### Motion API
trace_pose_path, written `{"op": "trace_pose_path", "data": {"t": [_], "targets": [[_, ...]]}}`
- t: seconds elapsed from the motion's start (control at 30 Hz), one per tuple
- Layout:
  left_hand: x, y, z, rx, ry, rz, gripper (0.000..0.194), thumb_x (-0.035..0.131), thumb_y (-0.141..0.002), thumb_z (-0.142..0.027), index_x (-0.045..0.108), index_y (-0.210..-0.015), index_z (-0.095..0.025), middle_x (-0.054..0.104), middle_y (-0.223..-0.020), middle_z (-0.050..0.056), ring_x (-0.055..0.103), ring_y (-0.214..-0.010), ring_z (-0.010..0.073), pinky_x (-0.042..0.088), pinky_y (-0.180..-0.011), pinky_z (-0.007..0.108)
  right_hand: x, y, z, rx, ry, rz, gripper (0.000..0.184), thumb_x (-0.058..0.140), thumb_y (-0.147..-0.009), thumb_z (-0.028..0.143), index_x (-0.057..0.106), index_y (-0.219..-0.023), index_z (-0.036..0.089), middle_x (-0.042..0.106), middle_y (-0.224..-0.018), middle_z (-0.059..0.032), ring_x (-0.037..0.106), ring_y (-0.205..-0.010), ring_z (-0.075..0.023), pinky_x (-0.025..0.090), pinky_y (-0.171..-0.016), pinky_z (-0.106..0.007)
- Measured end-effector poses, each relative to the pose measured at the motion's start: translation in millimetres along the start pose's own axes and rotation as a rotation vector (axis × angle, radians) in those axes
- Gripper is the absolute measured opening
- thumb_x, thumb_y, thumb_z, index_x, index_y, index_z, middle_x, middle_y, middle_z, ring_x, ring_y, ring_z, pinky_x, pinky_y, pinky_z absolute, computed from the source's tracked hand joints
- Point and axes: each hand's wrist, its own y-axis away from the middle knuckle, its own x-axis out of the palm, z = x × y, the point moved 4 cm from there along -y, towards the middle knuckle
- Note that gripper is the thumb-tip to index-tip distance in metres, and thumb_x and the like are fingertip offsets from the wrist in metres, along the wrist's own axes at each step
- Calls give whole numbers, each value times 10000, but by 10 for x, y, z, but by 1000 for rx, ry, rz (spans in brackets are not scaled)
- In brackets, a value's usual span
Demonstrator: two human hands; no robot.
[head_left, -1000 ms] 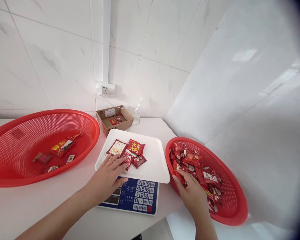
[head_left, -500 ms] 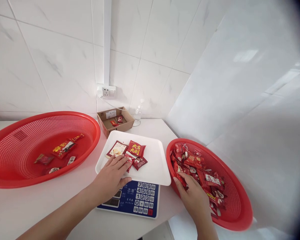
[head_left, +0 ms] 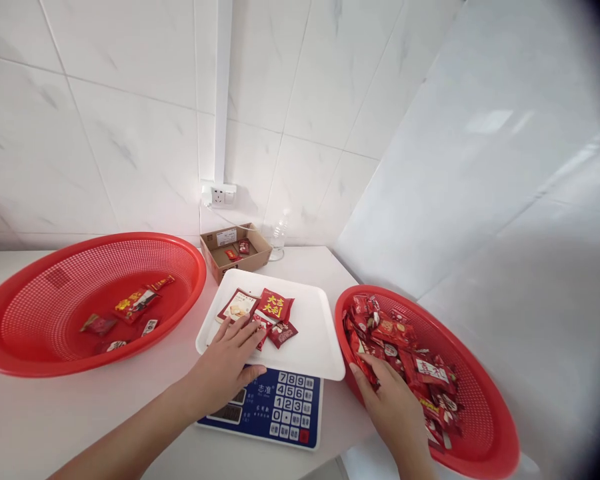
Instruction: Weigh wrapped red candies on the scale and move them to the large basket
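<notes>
My left hand (head_left: 227,370) lies over the near left part of the white weighing tray (head_left: 313,343), fingers stretched out and fingertips touching the snack packets there. On the tray are a cream-and-maroon packet (head_left: 237,305), a red packet with yellow characters (head_left: 276,305), a dark red packet (head_left: 283,333), and a red-and-white packet (head_left: 261,329) partly under my fingers. My right hand (head_left: 393,407) reaches into the near left side of the right red basket (head_left: 490,417). Its thumb and fingers close round a red snack packet (head_left: 367,369) among many others.
Below the tray is the scale's blue keypad panel (head_left: 280,417). A left red basket (head_left: 190,267) holds several packets. Behind the tray stand a cardboard box (head_left: 255,260) with a few packets and a clear bottle (head_left: 279,237), near a wall socket (head_left: 220,195).
The view has tilted up slightly, so everything sits a little lower in the picture. Both hands keep nearly the same places relative to the tray and the basket.
</notes>
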Motion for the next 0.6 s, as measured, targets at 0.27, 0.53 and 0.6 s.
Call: {"op": "trace_pose_path", "data": {"t": [0.27,0.53,0.6], "targets": [[-204,350,269,-55,-92,-251,425,396,-933,-453,523,-1302,-284,438,-1465,77,312,-1388,319,369,-1057,594,11,0,-21,-9,22,-7,460,395,-868,565,670,-1050,245,698,-1086,-77,660,-945,-248,550,-714,-346],[-443,670,968,-445,-178,-168,532,356,-903,-491,547,-1286,-176,525,-1383,144,477,-1273,347,480,-958,528,35,-3,-48,28,33,8,493,382,-853,605,679,-1043,260,689,-1120,-80,659,-945,-263,552,-700,-362],[-473,750,1051,-518,-130,-109,518,259,-931,-422,516,-1316,-189,565,-1347,119,563,-1188,313,569,-799,449,37,-2,-53,27,24,-1,494,385,-850,605,681,-1041,260,689,-1118,-82,660,-940,-261,551,-703,-358]]}}
